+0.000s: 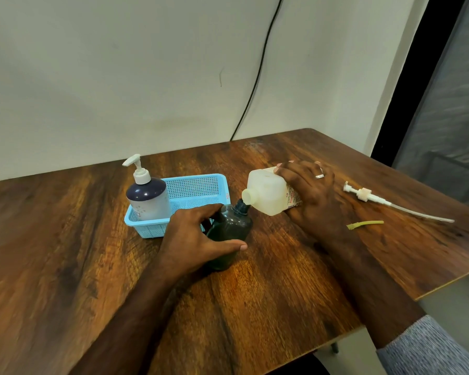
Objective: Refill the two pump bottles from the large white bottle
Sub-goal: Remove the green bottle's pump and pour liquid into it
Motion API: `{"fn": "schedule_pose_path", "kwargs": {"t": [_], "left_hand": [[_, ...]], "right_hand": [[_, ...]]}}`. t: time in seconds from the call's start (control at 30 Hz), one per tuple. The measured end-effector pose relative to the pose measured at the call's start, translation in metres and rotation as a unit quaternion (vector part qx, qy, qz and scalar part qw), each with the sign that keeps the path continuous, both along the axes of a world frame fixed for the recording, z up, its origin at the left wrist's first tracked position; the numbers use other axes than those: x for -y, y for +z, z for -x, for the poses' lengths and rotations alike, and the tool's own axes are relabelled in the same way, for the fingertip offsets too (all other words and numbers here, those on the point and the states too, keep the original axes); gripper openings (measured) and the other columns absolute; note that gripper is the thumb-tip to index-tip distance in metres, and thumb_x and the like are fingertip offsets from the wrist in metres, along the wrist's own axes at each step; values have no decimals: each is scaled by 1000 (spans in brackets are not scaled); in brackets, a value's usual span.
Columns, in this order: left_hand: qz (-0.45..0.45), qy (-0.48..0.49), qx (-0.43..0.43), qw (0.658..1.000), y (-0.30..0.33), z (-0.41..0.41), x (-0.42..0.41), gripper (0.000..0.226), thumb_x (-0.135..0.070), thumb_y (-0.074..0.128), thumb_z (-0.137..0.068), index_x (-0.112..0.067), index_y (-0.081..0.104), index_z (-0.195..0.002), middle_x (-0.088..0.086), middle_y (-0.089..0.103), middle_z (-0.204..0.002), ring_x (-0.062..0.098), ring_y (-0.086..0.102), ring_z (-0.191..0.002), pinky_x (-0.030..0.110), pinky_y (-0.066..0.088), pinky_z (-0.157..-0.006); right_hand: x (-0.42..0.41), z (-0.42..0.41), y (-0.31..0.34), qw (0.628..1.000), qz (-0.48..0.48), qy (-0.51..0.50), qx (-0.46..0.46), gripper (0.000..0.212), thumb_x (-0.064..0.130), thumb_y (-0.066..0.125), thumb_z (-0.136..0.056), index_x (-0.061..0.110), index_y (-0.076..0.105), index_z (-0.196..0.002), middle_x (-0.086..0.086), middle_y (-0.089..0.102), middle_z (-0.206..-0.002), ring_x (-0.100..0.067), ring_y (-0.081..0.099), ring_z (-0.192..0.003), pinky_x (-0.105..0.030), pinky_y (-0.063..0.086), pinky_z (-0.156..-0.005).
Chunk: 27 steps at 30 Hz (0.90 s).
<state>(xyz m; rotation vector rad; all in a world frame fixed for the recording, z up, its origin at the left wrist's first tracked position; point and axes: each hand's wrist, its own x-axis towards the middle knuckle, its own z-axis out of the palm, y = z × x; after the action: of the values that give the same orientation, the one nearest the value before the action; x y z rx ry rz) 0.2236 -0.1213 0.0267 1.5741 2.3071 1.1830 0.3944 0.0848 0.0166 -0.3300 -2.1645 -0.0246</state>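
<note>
My right hand grips the large white bottle, which is tipped to the left with its open spout against the neck of a dark pump bottle. That dark bottle stands upright on the wooden table with no pump on it, and my left hand is wrapped around its body. A second pump bottle, white with a dark top and its pump fitted, stands in the left end of a light blue basket.
A loose white pump head with its long tube lies on the table at the right. A small yellow-green strip lies in front of it. The table's right edge is close behind them. A black cable hangs down the wall.
</note>
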Motion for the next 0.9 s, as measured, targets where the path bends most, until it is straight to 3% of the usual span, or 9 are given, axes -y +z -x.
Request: {"fn": "schedule_pose_path", "kwargs": {"t": [0.4, 0.63, 0.9], "left_hand": [[2, -4, 6, 1000, 0, 1, 0, 107, -87, 71, -45, -25, 63, -132, -3, 69, -127, 14, 64, -113, 43, 59, -91], [2, 0, 8, 1000, -1, 1, 0, 102, -77, 73, -47, -24, 63, -133, -3, 69, -127, 15, 63, -114, 43, 58, -93], [6, -3, 10, 1000, -1, 2, 0, 108, -85, 70, -45, -25, 62, -134, -3, 69, -128, 15, 64, -114, 42, 59, -91]], "right_hand": [[-3, 1, -3, 1000, 10, 1, 5, 62, 29, 76, -79, 25, 47, -133, -6, 59, -137, -32, 48, -133, -61, 20, -112], [-4, 1, -3, 1000, 9, 1, 8, 60, 32, 74, -80, 25, 47, -133, -6, 59, -137, -31, 48, -133, -64, 23, -112], [-4, 1, -3, 1000, 6, 0, 1, 61, 30, 75, -79, 25, 47, -132, -7, 59, -136, -31, 47, -132, -66, 24, -111]]}}
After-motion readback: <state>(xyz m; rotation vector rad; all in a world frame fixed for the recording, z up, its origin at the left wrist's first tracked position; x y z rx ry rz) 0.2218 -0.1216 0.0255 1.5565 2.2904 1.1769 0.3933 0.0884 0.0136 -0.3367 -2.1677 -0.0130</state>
